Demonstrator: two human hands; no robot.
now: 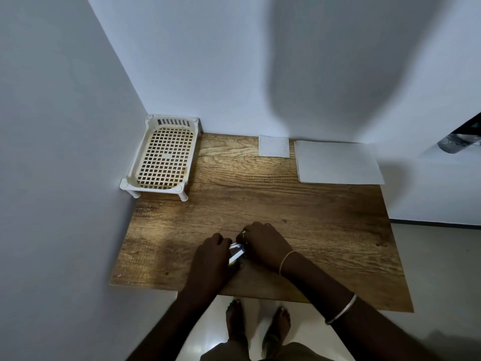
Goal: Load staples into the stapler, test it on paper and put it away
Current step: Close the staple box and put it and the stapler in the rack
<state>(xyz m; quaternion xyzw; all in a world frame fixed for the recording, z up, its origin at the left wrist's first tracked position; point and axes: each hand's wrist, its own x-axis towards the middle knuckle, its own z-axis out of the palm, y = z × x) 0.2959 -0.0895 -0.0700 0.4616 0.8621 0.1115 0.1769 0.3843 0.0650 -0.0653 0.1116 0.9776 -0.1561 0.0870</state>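
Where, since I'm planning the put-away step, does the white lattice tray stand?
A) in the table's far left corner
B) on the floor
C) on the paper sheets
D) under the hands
A: the lattice tray stands on its short legs in the far left corner of the wooden table.

white item (237,252) mostly hidden between left grip (211,256) and right grip (265,243), identity unclear | dark object (458,142) cut by right edge, blurred
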